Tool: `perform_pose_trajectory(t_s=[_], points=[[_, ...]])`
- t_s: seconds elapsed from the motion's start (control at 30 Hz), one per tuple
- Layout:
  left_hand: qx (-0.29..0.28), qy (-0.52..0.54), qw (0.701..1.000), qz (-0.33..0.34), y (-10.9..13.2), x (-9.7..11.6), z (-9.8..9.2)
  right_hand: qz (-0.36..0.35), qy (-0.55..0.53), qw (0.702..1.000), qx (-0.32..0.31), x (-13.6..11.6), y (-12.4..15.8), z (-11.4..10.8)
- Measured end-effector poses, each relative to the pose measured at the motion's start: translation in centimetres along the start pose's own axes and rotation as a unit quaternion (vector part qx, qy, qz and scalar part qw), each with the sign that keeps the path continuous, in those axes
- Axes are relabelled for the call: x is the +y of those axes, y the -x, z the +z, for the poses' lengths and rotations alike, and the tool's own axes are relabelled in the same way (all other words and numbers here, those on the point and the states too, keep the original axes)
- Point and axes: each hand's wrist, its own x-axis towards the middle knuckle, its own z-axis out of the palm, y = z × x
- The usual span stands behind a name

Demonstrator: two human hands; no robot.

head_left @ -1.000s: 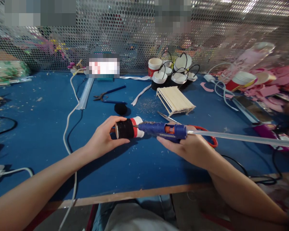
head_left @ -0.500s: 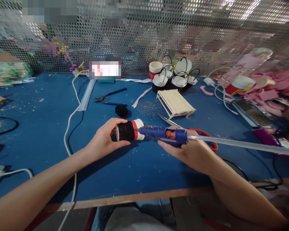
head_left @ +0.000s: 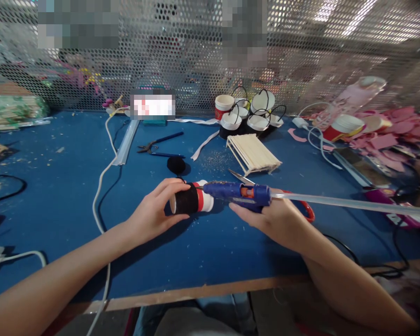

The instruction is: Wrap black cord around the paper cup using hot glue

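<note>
My left hand (head_left: 157,205) is closed round a paper cup (head_left: 206,200) lying on its side, its lower part wrapped in black yarn and its rim end red and white. In my right hand (head_left: 266,214) is a blue hot glue gun (head_left: 227,191) with a long clear glue stick (head_left: 336,200) out of its back. The gun's nozzle meets the upper edge of the black wrapping, near my left fingertips. Just behind the cup lies a ball of black yarn (head_left: 176,164). Scissors (head_left: 240,177) with red handles lie partly hidden behind my right hand and the gun.
Pliers (head_left: 161,144) with blue handles lie beyond the yarn ball. Several cups with black handles (head_left: 257,122) stand at the back, behind a small wooden stick rack (head_left: 254,151). A white cable (head_left: 100,186) crosses the left side. Pink pieces (head_left: 399,126) are heaped at right.
The cup is turned slightly in my left hand, and my left fingers sit further over its top. The glue gun's nozzle stays at the black wrapping. The camera view has shifted a little.
</note>
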Motion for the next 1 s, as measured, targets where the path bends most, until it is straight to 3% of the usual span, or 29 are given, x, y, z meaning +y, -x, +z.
perform_pose_trajectory(t_s=[0.13, 0.4, 0.6, 0.83, 1.0], points=[[-0.006, -0.031, 0.999, 0.023, 0.0, 0.2, 0.0, -0.101, 0.051, 0.993, -0.017, -0.2, -0.6, 0.0], [0.004, 0.024, 0.999, -0.025, 0.0, -0.3, 0.1, -0.12, 0.126, 0.985, -0.015, -0.2, 0.1, -0.3], [0.002, 0.104, 0.991, -0.085, -0.1, -0.3, 0.2, -0.036, 0.038, 0.998, -0.029, -0.2, 0.2, -0.2], [-0.009, 0.201, 0.955, -0.22, -0.4, 0.0, 0.0, 0.044, -0.078, 0.996, -0.015, -1.4, -0.2, -0.8], [-0.012, 0.229, 0.944, -0.238, -0.5, 0.0, -0.1, 0.045, -0.109, 0.993, -0.023, -1.7, -0.3, -1.0]])
